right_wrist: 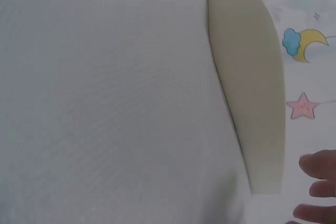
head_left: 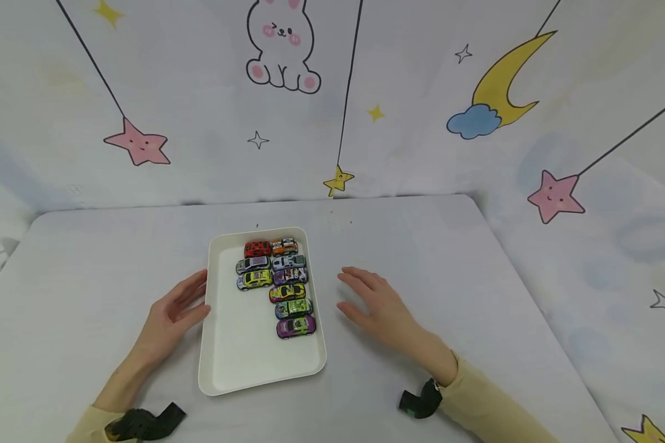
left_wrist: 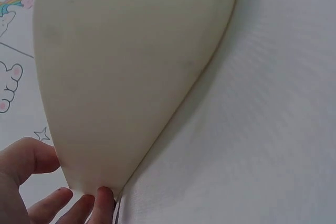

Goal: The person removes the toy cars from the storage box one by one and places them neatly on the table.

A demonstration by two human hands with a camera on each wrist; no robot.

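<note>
Through my head feed I see a pale tabletop (head_left: 421, 246) with rounded far corners. Beyond its far edge spreads a white printed backdrop (head_left: 194, 43): a winking rabbit (head_left: 282, 52), a small yellow star (head_left: 339, 181) near the middle of that edge, a pink star (head_left: 140, 145) toward the left, a crescent moon (head_left: 493, 85) with a blue cloud (head_left: 473, 122) above the far right corner. The light looks soft.

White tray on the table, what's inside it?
The white tray holds nine toy cars: six in a column along its right side, and three beside the upper ones. Whatever lies directly beneath the cars or under the tray is covered and cannot be seen.
</note>
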